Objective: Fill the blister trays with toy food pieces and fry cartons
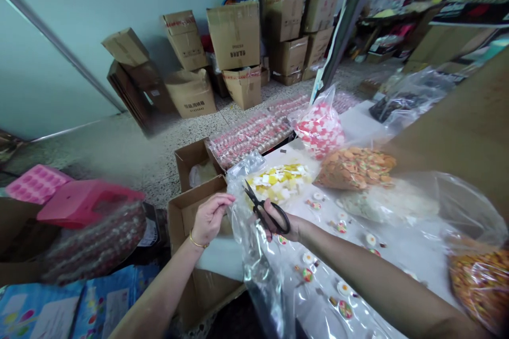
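My left hand [210, 218], with a bracelet at the wrist, pinches the edge of a long sheet of clear plastic [262, 270] that looks like bag film. Black-handled scissors [257, 203] are in my right hand [287, 224], with fingers through the loops. Their blades point up and left beside the film and look slightly apart. The plastic hangs down over the table's near edge. Just behind the blades lies a clear bag of yellow and white pieces [280, 179]. Small egg-like and round colourful charms [344, 289] sit in rows on the white table [318, 310].
Bags of pink and white pieces [320, 130], orange pieces [358, 167] and white pieces [392, 198] stand along the table. An open cardboard box [178, 217] is by its left edge. Farther left are a pink stool [85, 202] and blue packages [37, 307]. Stacked cartons [234, 37] line the wall.
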Tool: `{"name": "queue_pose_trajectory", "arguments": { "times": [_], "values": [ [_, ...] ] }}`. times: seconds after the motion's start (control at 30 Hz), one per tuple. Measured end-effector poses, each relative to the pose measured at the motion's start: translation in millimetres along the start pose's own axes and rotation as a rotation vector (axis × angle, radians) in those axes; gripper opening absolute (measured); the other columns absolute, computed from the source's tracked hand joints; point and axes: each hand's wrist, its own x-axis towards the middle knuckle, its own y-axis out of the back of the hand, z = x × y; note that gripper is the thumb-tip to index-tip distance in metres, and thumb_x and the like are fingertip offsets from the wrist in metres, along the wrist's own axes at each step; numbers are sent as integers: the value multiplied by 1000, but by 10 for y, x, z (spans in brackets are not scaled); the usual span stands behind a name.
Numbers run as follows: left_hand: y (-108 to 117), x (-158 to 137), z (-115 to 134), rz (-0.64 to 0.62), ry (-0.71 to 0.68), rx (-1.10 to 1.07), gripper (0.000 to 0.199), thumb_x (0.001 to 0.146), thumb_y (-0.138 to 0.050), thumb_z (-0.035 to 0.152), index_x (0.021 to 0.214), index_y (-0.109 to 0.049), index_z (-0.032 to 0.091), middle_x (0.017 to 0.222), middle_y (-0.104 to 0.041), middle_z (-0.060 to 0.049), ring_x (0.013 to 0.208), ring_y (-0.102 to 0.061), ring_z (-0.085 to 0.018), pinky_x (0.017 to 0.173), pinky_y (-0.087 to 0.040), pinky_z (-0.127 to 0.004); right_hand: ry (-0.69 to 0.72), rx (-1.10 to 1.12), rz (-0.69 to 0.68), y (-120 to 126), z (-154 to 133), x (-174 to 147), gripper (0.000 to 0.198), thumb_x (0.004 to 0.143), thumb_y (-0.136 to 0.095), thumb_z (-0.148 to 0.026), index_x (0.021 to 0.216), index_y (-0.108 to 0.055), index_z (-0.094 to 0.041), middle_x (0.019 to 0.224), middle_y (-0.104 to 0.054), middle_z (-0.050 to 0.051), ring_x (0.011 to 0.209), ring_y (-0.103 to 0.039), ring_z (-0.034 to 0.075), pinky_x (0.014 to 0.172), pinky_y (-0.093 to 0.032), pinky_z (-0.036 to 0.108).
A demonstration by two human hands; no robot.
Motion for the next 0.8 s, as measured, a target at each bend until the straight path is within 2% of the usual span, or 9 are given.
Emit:
{"name": "queue_pose_trajectory", "arguments": {
  "times": [0.17,0.53,0.67,0.8],
  "values": [
    [75,43,-55,-13,40,-47,15,78,-45,12,80,-59,17,88,-63,-6,87,-58,-16,78,-45,-30,39,116,13,-123,113,48,84,65,-12,-80,91,-53,-11,45,-44,-3,40,-44,10,45,-32,23],
    [140,101,-115,90,308,-332,6,71,-58,22,75,-59,17,85,-65,-5,82,-59,-17,75,-46,-29,53,178,26,-420,398,-106,84,66,-20,-79,101,-52,-10,51,-46,-2,45,-44,10,49,-32,24],
    [141,80,-100,67,321,-355,8,70,-59,23,73,-58,16,83,-65,-5,80,-60,-17,73,-47,-29,158,219,111,-439,412,81,80,66,-25,-79,100,-50,-11,53,-49,-2,48,-47,10,51,-33,23],
    [153,4,-147,-9,254,-279,6,75,-54,21,75,-58,17,87,-63,-6,84,-59,-17,77,-46,-31,204,289,141,-435,293,421,77,65,-23,-80,90,-52,-13,49,-50,-1,44,-46,10,47,-33,22]
  ]
}}
